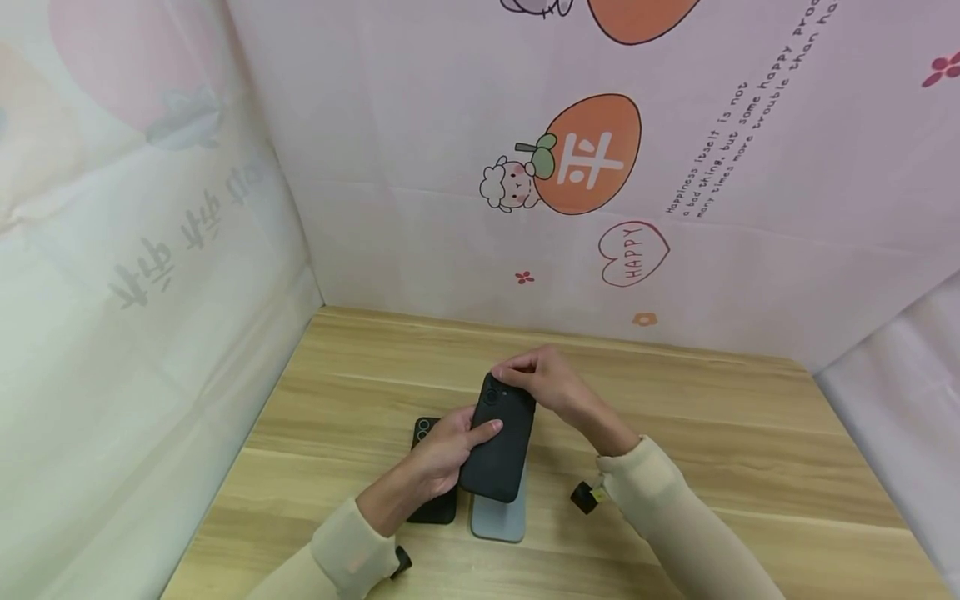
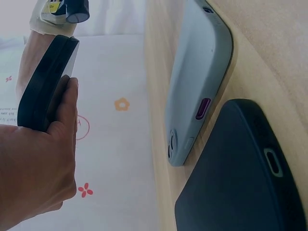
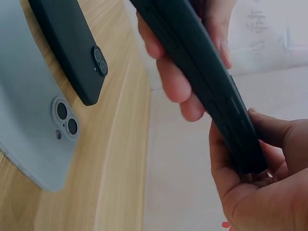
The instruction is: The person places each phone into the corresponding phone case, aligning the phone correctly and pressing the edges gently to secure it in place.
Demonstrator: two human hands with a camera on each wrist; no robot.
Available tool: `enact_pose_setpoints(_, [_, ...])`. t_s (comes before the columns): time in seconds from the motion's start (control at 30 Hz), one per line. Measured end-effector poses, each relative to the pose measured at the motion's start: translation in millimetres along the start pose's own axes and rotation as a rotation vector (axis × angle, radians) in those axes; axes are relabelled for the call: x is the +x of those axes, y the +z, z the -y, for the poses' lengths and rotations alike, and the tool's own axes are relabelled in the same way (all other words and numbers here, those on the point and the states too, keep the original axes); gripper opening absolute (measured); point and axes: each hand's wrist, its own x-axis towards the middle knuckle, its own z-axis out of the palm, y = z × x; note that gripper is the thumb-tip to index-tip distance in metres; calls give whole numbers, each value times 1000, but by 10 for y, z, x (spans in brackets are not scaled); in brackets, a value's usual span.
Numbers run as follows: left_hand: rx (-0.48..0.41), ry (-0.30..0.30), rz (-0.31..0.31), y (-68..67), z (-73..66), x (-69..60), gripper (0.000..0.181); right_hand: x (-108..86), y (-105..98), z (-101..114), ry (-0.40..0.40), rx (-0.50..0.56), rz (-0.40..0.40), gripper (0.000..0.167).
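A black phone [image 1: 497, 462] is held up over the table, camera end pointing away and its back facing the head camera. My left hand [image 1: 442, 450] grips it along the left side, thumb lying across the back. At the top end, my right hand [image 1: 553, 383] pinches the edge beside the lens; the right wrist view shows this right hand [image 3: 269, 192] with thumb and fingers on opposite faces of the phone [image 3: 207, 86]. Beneath lies a light grey-blue phone [image 1: 498, 523], partly covered. Left of it lies another black phone [image 1: 435, 510], half hidden by my left hand.
The wooden tabletop [image 1: 712, 433] meets a printed cloth wall [image 1: 420, 242] at the back and another cloth wall [image 1: 150, 358] at the left. A small black device [image 1: 584, 497] sits at the right cuff, and a second black device [image 1: 402, 562] at the left cuff.
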Motion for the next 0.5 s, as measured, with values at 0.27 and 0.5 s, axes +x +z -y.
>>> enact_pose_setpoints(0.27, [4,10,-25,9,-8,-9,44,8,-15,-33,-21,36,15,24])
enact_pose_setpoints(0.5, [30,43,-64,-16,-52,-50,46,-52,-103,-78,39,165,51,30])
